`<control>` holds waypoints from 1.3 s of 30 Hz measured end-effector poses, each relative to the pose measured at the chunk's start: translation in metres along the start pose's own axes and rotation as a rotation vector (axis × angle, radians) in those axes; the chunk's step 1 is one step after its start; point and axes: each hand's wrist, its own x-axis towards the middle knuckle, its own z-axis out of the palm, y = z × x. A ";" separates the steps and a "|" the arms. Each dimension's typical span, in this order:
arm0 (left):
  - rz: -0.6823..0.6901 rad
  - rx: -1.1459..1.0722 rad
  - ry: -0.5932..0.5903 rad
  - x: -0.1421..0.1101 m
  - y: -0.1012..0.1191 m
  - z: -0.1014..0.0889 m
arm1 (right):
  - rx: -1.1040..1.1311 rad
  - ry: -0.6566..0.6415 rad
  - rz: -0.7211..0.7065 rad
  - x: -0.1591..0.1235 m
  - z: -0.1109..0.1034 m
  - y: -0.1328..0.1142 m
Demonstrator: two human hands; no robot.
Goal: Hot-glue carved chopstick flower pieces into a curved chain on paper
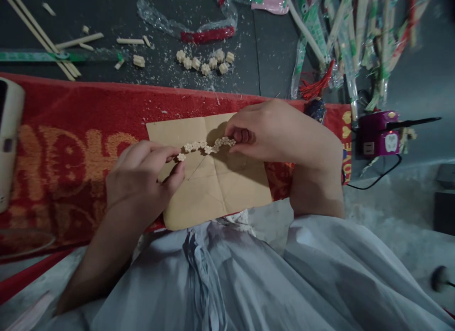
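Observation:
A wavy row of small pale flower-shaped pieces [208,147] lies over a creased brown sheet of paper or card [199,198]. My left hand [142,174] has its thumb and forefinger closed about a single flower-shaped piece [181,157] at the row's left end. At the other end, my right hand [266,129] pinches the last pieces between thumb and curled fingers. Whether the pieces are joined to each other I cannot tell.
Beyond the red towel [78,113], thicker flower-shaped chunks [205,68] sit in an arc amid crumbs on the dark table. Thin sticks [80,40] lie at left. Wrapped sticks [350,37] and a purple device [379,134] with a cable are at right.

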 end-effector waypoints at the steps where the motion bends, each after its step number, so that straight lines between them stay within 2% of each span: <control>1: -0.002 0.003 0.002 0.000 0.000 0.000 | 0.002 -0.002 0.005 0.000 0.000 0.000; 9: 0.011 -0.003 0.008 0.000 -0.001 -0.002 | -0.041 -0.051 0.095 0.002 -0.005 -0.010; 13: 0.017 0.025 -0.010 0.001 0.000 -0.002 | -0.025 -0.011 0.039 0.002 -0.006 -0.012; 16: 0.035 0.003 -0.009 0.002 0.001 -0.002 | -0.032 -0.068 0.027 0.003 -0.006 -0.013; 23: 0.087 0.016 -0.067 0.005 -0.005 -0.006 | -0.010 -0.083 0.009 0.002 -0.008 -0.012; 29: 0.151 0.012 0.040 -0.001 -0.004 -0.006 | -0.055 -0.125 -0.007 0.002 -0.010 -0.014; 33: 0.177 0.024 0.038 -0.003 0.000 -0.009 | -0.086 -0.098 -0.007 0.003 -0.011 -0.016; 37: 0.221 0.033 0.045 0.000 0.003 -0.015 | -0.091 -0.133 -0.016 0.003 -0.006 -0.012; 39: 0.210 0.033 0.026 0.000 0.004 -0.016 | -0.053 -0.050 -0.020 0.003 -0.001 -0.007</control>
